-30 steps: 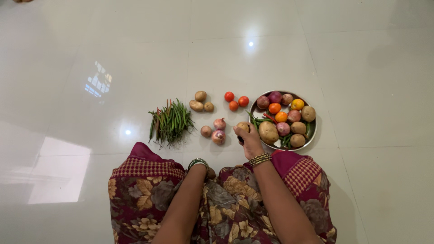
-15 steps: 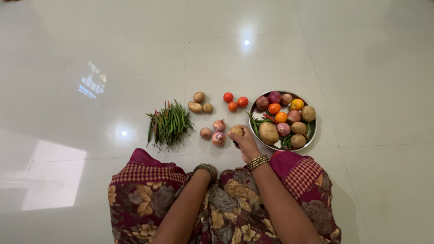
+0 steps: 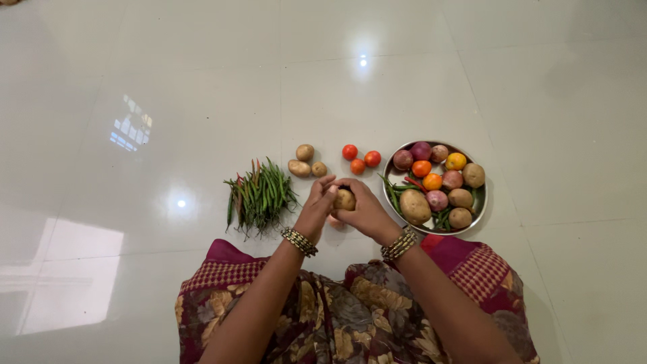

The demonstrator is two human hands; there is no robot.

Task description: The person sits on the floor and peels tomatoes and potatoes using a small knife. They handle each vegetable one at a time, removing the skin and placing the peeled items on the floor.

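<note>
Both my hands meet over the floor around one small brown potato (image 3: 345, 199). My right hand (image 3: 367, 212) cups it from the right and below. My left hand (image 3: 317, 205) touches its left side with the fingers bent around it. Under my hands lie pinkish onions (image 3: 335, 222), mostly hidden. Just right of my hands a round steel plate (image 3: 480, 205) holds potatoes, onions, tomatoes and green chillies.
A bunch of green chillies (image 3: 259, 194) lies on the white tiled floor to the left. Three small potatoes (image 3: 303, 162) and three red tomatoes (image 3: 360, 158) sit beyond my hands. My lap in floral maroon cloth (image 3: 344, 317) fills the bottom.
My right hand carried the potato leftward from beside the plate to above the onions. My left hand rose from my lap and closed onto the potato.
</note>
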